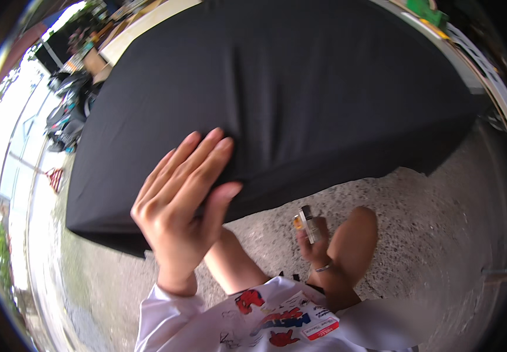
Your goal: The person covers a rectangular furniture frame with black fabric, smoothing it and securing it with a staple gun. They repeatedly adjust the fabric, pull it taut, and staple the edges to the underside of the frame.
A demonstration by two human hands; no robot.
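My left hand (183, 202) is raised flat against the front edge of a large surface covered in black cloth (300, 88). Its fingers are stretched out side by side, with the thumb apart, and it holds nothing. Lower down, near my lap, my right hand (317, 245) grips a small orange and silvery lighter-like object (305, 223) that points upward. A thin bracelet (324, 268) circles that wrist. My white shirt with red and blue prints (265, 317) fills the bottom of the view.
Speckled concrete floor (441, 223) lies under and to the right of the black-covered surface. My bare knees (356, 234) sit beside my right hand. Parked motorbikes (65, 111) stand at the upper left by a bright street. Cluttered shelves (476, 53) run along the upper right.
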